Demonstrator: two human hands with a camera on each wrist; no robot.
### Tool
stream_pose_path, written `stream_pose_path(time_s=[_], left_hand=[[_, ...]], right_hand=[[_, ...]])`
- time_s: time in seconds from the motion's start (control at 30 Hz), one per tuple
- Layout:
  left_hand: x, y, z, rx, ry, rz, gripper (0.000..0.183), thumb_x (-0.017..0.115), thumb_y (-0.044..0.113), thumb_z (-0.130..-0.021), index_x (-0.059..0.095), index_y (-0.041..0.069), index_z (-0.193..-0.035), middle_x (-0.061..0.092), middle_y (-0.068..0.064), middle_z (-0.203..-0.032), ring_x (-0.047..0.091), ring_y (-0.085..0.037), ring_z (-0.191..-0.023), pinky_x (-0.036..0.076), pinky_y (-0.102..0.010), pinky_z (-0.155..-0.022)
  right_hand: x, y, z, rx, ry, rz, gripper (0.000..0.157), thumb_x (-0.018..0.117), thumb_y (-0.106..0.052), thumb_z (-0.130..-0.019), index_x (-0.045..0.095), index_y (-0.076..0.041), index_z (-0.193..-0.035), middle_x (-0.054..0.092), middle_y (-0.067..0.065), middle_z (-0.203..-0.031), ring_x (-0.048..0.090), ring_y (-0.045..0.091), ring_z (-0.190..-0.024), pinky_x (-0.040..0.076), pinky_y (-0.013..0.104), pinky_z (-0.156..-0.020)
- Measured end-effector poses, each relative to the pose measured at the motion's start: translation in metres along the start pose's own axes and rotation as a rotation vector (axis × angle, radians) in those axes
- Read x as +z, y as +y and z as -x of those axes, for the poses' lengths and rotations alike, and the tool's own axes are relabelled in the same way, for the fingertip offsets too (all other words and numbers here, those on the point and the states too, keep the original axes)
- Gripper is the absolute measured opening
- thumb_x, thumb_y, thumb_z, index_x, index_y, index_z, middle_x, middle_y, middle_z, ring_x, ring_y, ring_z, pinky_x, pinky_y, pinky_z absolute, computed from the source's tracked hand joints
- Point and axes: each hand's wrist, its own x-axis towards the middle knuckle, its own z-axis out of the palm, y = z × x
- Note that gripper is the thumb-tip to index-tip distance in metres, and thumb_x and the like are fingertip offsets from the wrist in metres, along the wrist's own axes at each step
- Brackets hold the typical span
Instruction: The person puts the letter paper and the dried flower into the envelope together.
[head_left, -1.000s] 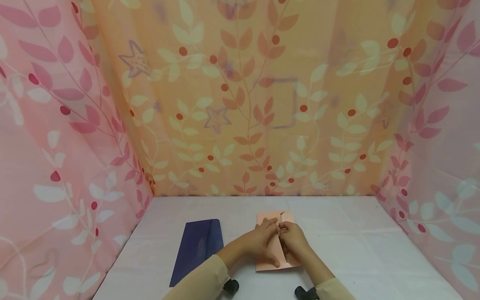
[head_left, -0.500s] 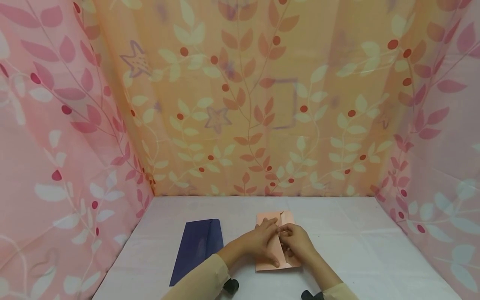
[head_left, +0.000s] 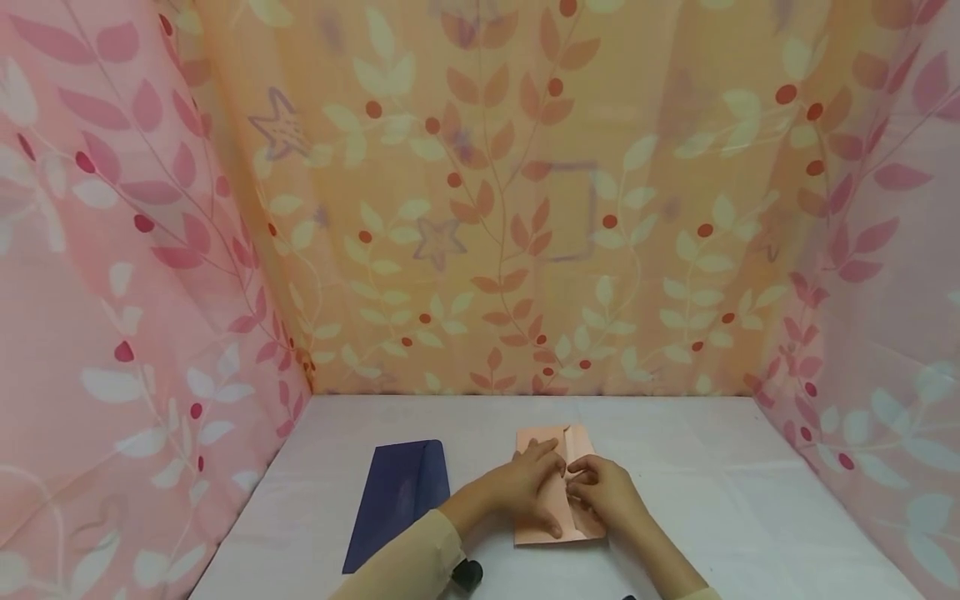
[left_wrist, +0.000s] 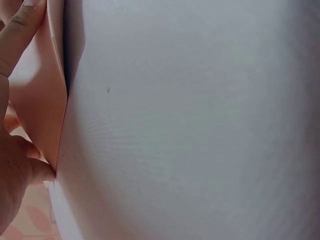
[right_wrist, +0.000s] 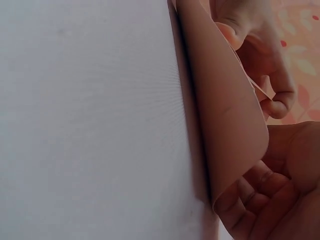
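A peach paper envelope lies on the white table, its long flap side toward the right. My left hand rests across its left part, fingers spread and the thumb low near the bottom edge. At the envelope's right side my right hand holds the flap with bent fingers. The right wrist view shows the flap standing raised, with right-hand fingers curled behind it; the thumb is hidden there. In the left wrist view, left-hand fingertips touch the envelope along its edge.
A dark blue envelope lies to the left, partly covered by the left sleeve. The white table extends to the right. Floral curtains enclose the back and both sides.
My right hand has shifted a little right and toward me along the flap, its fingers now more spread. The left hand has stayed on the envelope. The whole view has tilted slightly.
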Motion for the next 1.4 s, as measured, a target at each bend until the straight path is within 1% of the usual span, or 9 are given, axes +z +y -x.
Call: stream_pose_path(time_s=[0.13,0.4,0.53,0.7,0.83,0.93,1.03,1.2,1.4], left_hand=[[-0.001,0.001,-0.002,-0.010,-0.004,0.002,0.079,0.087,0.066,-0.065,0.044,0.035,-0.123,0.020,-0.007,-0.170,0.019,-0.051,-0.152,0.028,-0.067,-0.117],[0.001,0.000,-0.005,-0.015,-0.033,-0.007,0.078,0.086,0.068,-0.064,0.045,0.037,-0.123,0.019,-0.005,-0.170,0.018,-0.050,-0.153,0.027,-0.067,-0.117],[0.003,-0.001,-0.006,-0.014,-0.041,-0.035,0.078,0.085,0.070,-0.064,0.046,0.038,-0.123,0.019,-0.005,-0.170,0.019,-0.050,-0.153,0.029,-0.068,-0.116],[0.001,0.001,-0.007,-0.015,-0.050,-0.079,0.079,0.084,0.072,-0.064,0.047,0.038,-0.125,0.022,-0.008,-0.169,0.022,-0.052,-0.151,0.031,-0.069,-0.114],[-0.002,0.004,-0.005,-0.020,-0.056,-0.096,0.079,0.084,0.073,-0.063,0.048,0.039,-0.125,0.025,-0.008,-0.168,0.024,-0.053,-0.150,0.032,-0.070,-0.113],[-0.004,0.005,-0.005,-0.035,-0.066,-0.100,0.078,0.083,0.073,-0.063,0.049,0.041,-0.126,0.026,-0.008,-0.168,0.024,-0.052,-0.151,0.032,-0.070,-0.113],[-0.005,0.006,-0.005,-0.055,-0.080,-0.102,0.077,0.081,0.074,-0.066,0.050,0.042,-0.128,0.025,-0.008,-0.169,0.022,-0.050,-0.152,0.031,-0.069,-0.115],[-0.008,0.006,-0.004,-0.076,-0.087,-0.108,0.072,0.079,0.072,-0.072,0.052,0.045,-0.133,0.026,-0.004,-0.168,0.022,-0.046,-0.154,0.032,-0.065,-0.116],[-0.011,0.007,-0.004,-0.061,-0.081,-0.134,0.068,0.077,0.068,-0.078,0.054,0.045,-0.138,0.031,-0.002,-0.166,0.028,-0.044,-0.152,0.038,-0.061,-0.115]], right_hand=[[-0.004,0.000,0.005,-0.014,0.018,0.044,0.023,0.078,-0.007,-0.088,0.070,-0.004,-0.109,0.075,0.003,-0.086,0.069,0.017,-0.072,0.055,0.027,-0.059],[-0.011,0.001,0.012,-0.051,0.008,0.098,0.020,0.079,-0.005,-0.087,0.070,-0.004,-0.105,0.072,0.002,-0.085,0.068,0.015,-0.075,0.056,0.024,-0.063],[-0.013,0.000,0.013,-0.082,0.009,0.171,0.020,0.080,-0.007,-0.086,0.071,-0.008,-0.104,0.072,-0.002,-0.086,0.067,0.011,-0.079,0.055,0.023,-0.068],[-0.015,0.000,0.014,-0.113,0.013,0.273,0.020,0.080,-0.012,-0.086,0.072,-0.015,-0.104,0.073,-0.009,-0.088,0.067,0.007,-0.081,0.055,0.029,-0.074],[-0.018,0.000,0.013,-0.135,0.012,0.344,0.020,0.081,-0.014,-0.086,0.072,-0.018,-0.104,0.073,-0.011,-0.090,0.066,0.006,-0.081,0.055,0.032,-0.074],[-0.021,-0.001,0.013,-0.152,0.016,0.394,0.020,0.081,-0.015,-0.086,0.072,-0.018,-0.104,0.073,-0.012,-0.090,0.065,0.006,-0.080,0.054,0.032,-0.073],[-0.024,-0.001,0.012,-0.156,0.020,0.425,0.020,0.081,-0.015,-0.086,0.073,-0.019,-0.104,0.073,-0.011,-0.090,0.064,0.006,-0.078,0.053,0.031,-0.070],[-0.028,-0.003,0.011,-0.160,0.015,0.453,0.021,0.081,-0.016,-0.087,0.073,-0.020,-0.106,0.073,-0.010,-0.092,0.061,0.005,-0.077,0.051,0.031,-0.069],[-0.032,-0.002,0.010,-0.166,0.012,0.470,0.020,0.080,-0.015,-0.087,0.072,-0.019,-0.105,0.073,-0.011,-0.092,0.060,0.006,-0.077,0.050,0.030,-0.069]])
